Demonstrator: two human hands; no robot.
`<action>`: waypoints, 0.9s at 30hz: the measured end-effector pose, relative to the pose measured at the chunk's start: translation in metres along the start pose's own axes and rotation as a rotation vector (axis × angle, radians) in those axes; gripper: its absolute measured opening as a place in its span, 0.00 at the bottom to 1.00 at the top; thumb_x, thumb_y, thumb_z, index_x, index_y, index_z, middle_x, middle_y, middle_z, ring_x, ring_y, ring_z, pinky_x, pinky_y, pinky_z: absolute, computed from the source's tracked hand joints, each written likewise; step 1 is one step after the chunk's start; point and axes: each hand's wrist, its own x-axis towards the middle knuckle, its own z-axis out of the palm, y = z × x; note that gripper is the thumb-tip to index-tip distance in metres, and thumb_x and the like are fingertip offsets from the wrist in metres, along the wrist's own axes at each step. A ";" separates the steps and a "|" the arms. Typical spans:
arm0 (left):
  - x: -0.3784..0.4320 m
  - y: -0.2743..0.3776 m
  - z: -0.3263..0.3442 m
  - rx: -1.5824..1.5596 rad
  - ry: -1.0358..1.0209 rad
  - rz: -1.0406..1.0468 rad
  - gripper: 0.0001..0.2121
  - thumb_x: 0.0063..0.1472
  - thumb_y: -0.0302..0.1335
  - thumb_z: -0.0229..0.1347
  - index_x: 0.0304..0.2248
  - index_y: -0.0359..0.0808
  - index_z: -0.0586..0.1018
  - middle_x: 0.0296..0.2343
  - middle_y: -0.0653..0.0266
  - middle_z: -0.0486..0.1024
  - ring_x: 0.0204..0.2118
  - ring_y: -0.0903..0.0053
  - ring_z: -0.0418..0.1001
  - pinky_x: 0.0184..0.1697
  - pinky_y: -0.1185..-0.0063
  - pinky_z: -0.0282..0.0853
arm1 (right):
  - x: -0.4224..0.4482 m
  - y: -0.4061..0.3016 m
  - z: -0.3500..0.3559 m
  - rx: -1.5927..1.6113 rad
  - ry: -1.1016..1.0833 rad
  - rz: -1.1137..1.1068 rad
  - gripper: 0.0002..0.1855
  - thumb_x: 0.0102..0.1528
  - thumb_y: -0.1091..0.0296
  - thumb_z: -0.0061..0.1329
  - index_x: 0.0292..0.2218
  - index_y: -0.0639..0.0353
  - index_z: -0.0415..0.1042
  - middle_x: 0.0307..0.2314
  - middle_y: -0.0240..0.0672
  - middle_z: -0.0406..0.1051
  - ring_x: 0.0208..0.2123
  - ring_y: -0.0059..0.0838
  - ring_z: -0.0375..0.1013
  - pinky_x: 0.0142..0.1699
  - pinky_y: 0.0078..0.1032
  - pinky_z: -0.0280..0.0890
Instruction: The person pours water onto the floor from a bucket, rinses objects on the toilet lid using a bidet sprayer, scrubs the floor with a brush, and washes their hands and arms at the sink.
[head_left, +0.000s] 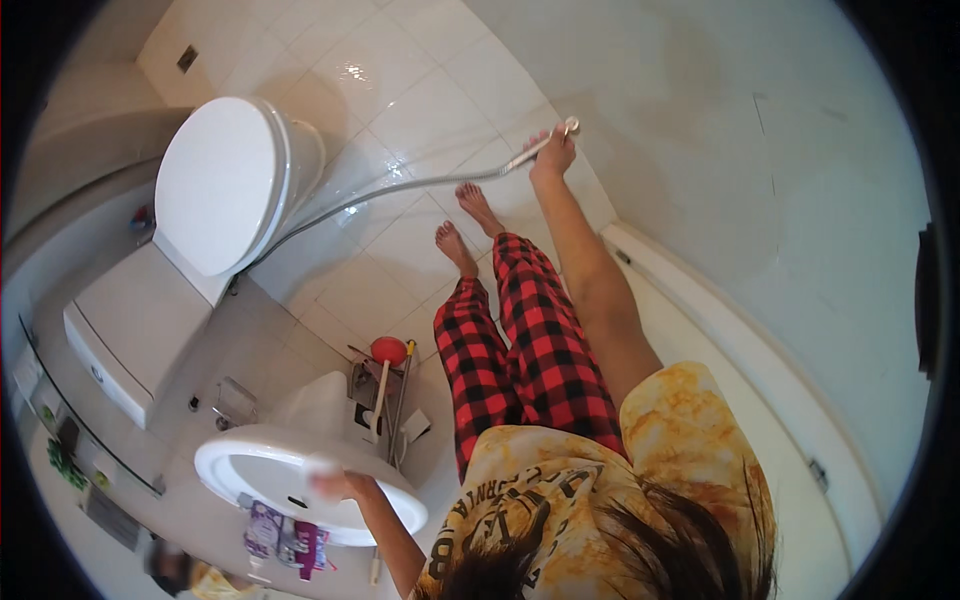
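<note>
My right hand (553, 154) grips a handheld bidet sprayer (523, 159), its chrome head pointing towards the wall. A flexible metal hose (390, 189) runs from its handle across the tiled floor to behind the toilet (217, 187), whose lid is down. Over the white sink (225, 459) hovers my left hand (330, 484), blurred. Something whitish shows at its fingers, but I cannot make out whether it is held. Purple packets (289, 536) lie at the sink's back edge, near that hand.
A red-cupped plunger (388, 351) and long-handled tools stand beside the sink pedestal. The floor tiles (405, 97) shine wet, with a drain (187, 58) in the far corner. A glass shelf (90, 420) juts from the left wall. A white frame (720, 322) runs along the right.
</note>
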 end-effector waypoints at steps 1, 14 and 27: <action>0.005 -0.009 -0.001 -0.009 -0.003 0.040 0.10 0.54 0.30 0.45 0.26 0.29 0.68 0.24 0.58 0.67 0.25 0.71 0.63 0.32 0.76 0.60 | 0.008 -0.007 0.000 0.015 0.023 0.002 0.16 0.51 0.56 0.40 0.35 0.59 0.56 0.24 0.36 0.62 0.17 0.26 0.63 0.19 0.22 0.61; 0.033 -0.040 -0.002 1.444 -0.083 0.741 0.07 0.49 0.23 0.45 0.30 0.35 0.69 0.27 0.60 0.69 0.31 0.71 0.68 0.33 0.81 0.65 | -0.017 0.029 -0.112 0.099 0.309 0.012 0.16 0.52 0.58 0.39 0.37 0.60 0.57 0.26 0.36 0.62 0.22 0.26 0.64 0.24 0.21 0.62; 0.056 -0.059 0.003 1.278 -0.105 0.666 0.08 0.53 0.23 0.39 0.31 0.34 0.69 0.29 0.59 0.68 0.34 0.71 0.67 0.36 0.81 0.64 | -0.111 0.085 -0.284 0.551 0.550 0.137 0.20 0.55 0.48 0.26 0.40 0.52 0.59 0.22 0.29 0.61 0.23 0.23 0.61 0.28 0.22 0.60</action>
